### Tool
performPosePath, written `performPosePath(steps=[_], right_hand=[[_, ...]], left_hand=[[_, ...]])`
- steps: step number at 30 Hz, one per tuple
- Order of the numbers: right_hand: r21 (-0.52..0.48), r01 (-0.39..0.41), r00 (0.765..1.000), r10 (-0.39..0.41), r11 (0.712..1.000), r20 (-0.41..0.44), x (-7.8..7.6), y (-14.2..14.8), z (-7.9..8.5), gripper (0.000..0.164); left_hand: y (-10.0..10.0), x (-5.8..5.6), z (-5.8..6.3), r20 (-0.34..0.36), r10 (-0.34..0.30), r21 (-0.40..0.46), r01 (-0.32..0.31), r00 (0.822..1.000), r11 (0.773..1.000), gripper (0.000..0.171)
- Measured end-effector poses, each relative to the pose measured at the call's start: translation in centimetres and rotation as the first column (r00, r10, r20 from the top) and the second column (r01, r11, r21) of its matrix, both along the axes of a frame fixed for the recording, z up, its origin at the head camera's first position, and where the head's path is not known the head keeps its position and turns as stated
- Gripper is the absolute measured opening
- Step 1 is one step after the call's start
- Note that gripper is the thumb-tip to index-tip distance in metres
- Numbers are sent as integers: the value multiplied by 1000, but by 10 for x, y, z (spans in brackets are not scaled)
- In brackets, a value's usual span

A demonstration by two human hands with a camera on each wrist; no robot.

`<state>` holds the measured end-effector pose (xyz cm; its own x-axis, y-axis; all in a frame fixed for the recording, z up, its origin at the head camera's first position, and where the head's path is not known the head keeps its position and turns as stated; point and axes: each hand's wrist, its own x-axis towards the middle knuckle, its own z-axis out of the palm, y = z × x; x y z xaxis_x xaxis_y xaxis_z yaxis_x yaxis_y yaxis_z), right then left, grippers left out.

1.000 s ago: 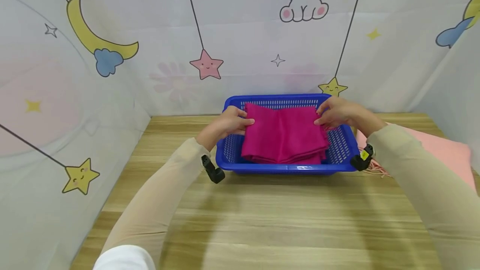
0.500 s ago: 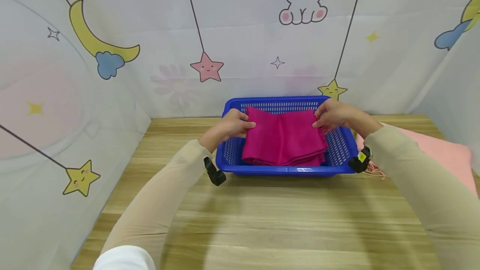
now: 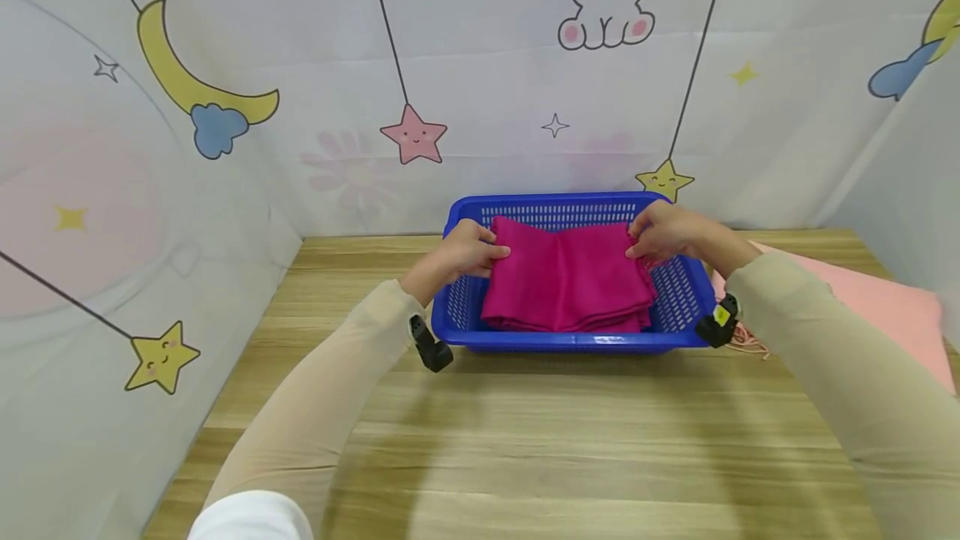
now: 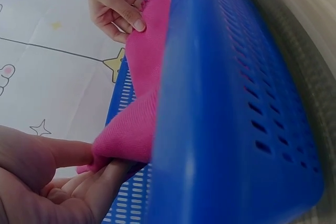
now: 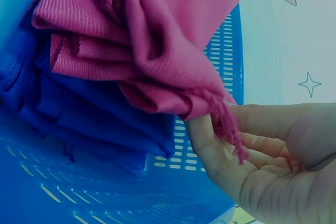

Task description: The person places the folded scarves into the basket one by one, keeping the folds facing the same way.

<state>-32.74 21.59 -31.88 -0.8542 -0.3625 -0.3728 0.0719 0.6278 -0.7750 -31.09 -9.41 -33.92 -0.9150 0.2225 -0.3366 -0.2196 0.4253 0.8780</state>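
Observation:
A folded magenta scarf [image 3: 566, 277] with a fringed edge lies in the blue plastic basket [image 3: 573, 339]. My left hand [image 3: 463, 250] pinches its left edge, thumb on top and fingers underneath, as the left wrist view shows. At the opposite edge my right hand [image 3: 663, 232] pinches the scarf, with short fringe [image 5: 231, 129] hanging by the fingers. In the right wrist view, folded blue fabric [image 5: 100, 114] lies beneath the magenta layers. The scarf's far corners sag between the two hands in the left wrist view, and its underside is mostly hidden from the head view.
The basket stands on a wood-grain table [image 3: 525, 440], close to a white patterned cloth backdrop [image 3: 495, 65]. To its right, partly behind the right forearm, lies a pale pink cloth [image 3: 885, 294] with long tassels [image 3: 746, 342].
The head view has shifted slightly, so everything sits a little lower in it. Both hands keep their grip on the magenta scarf, which has barely moved inside the basket.

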Motion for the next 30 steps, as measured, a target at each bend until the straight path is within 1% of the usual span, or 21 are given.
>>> performPosePath(steps=[3, 7, 12, 16, 21, 25, 27, 30], right_hand=[[-12, 3, 1000, -3, 1000, 13, 0, 0, -1, 28], [6, -3, 1000, 3, 1000, 9, 0, 0, -1, 28], [15, -5, 1000, 4, 1000, 10, -1, 0, -3, 26], [2, -8, 1000, 8, 1000, 25, 0, -1, -3, 27], [15, -12, 999, 12, 1000, 32, 2, -1, -2, 27], [18, 15, 999, -16, 1000, 45, 5, 1, 2, 25], [22, 32, 999, -33, 999, 42, 6, 2, 5, 25], [48, 35, 999, -35, 998, 4, 8, 3, 10, 26]], left_hand=[[-1, 1, 0, -16, -5, -23, 5, 1000, 1000, 46], [-2, 3, 1, -49, -8, -52, 6, 999, 999, 40], [-3, 4, 0, -85, -6, -89, -2, 996, 996, 40], [-3, 6, 2, -102, -3, -103, -7, 995, 995, 43], [-4, 9, 3, -143, -12, -119, -5, 990, 993, 42], [-6, 9, 4, -213, -26, -176, -12, 977, 984, 35], [-7, 9, 5, -260, -38, -211, -19, 965, 977, 29], [-10, 9, 6, -324, -47, -238, -34, 945, 971, 22]])
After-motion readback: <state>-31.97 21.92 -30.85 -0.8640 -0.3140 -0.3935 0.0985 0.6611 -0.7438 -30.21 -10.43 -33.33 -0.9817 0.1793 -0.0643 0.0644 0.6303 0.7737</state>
